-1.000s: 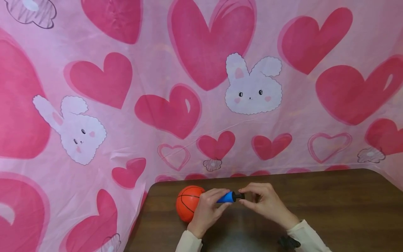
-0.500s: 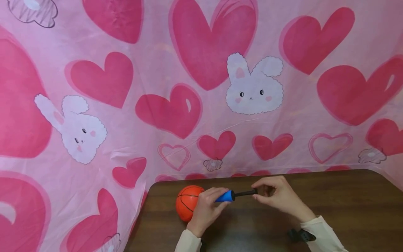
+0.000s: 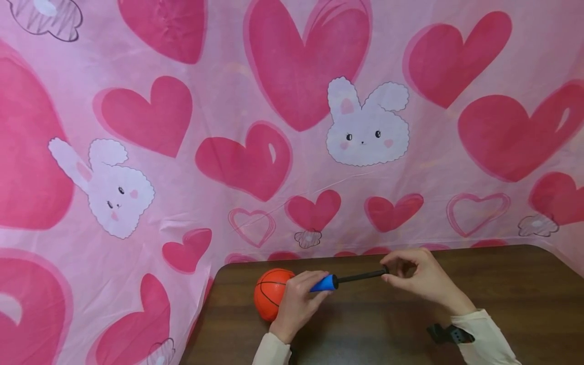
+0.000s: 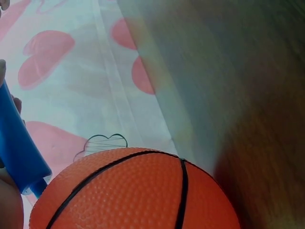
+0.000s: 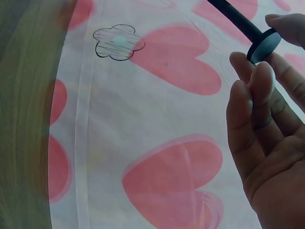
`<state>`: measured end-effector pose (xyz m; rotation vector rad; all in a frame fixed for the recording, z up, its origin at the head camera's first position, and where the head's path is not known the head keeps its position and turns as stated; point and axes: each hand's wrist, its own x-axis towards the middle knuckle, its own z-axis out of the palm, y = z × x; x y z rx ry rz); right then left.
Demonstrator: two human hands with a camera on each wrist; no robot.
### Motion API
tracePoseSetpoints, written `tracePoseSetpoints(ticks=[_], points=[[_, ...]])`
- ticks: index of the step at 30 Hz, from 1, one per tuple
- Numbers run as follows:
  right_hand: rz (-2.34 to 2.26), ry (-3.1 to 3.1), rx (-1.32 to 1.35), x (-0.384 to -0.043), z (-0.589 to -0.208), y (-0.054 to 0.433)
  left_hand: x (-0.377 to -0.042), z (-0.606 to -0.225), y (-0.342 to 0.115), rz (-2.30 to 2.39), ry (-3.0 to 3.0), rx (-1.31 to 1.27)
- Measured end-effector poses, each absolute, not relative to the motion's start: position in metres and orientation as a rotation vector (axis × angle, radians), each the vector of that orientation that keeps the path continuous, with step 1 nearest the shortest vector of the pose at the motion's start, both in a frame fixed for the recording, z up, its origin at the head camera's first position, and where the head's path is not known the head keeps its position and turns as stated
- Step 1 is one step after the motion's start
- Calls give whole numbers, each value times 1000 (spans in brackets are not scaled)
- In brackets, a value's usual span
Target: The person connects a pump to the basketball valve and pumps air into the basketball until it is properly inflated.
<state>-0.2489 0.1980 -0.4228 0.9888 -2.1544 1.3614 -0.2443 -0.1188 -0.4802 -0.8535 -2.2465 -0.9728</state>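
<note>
In the head view my left hand (image 3: 296, 303) grips the blue barrel of a small hand pump (image 3: 323, 283). Behind that hand, to its left, an orange basketball (image 3: 269, 291) with black lines sits on the table. The left wrist view has the pump's blue barrel (image 4: 19, 138) with its narrow end at the ball's surface (image 4: 138, 191); whether a needle enters the ball is hidden. My right hand (image 3: 424, 279) pinches the end of the black pump rod (image 3: 362, 276), drawn far out of the barrel. A round black end disc (image 5: 264, 45) lies between thumb and fingers in the right wrist view.
The dark wooden table (image 3: 515, 299) has rounded far corners. Right behind its far edge hangs a pink cloth (image 3: 219, 91) printed with hearts and bunnies. A black wrist device (image 3: 451, 334) sits at my right sleeve.
My right hand has moved to the right and slightly up, pulling the black rod from nearly fully in to far out of the barrel. The left hand and ball stay almost still.
</note>
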Motion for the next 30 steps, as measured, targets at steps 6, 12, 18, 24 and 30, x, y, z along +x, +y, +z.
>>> tracePoseSetpoints(ticks=[6, 12, 18, 24, 30], points=[[1336, -2158, 980, -250, -423, 197, -244, -482, -120, -989, -2257, -840], [1368, -2104, 1016, -252, -427, 192, -243, -481, -118, -1001, -2243, -847], [1384, -2021, 1058, -256, -441, 172, -242, -482, -114, -985, -2228, -869], [1444, -2021, 1075, -257, -462, 144, -241, -485, -110, -889, -2192, -900], [1433, -2030, 1049, -255, -469, 130, -242, -485, -109, -804, -2188, -943]])
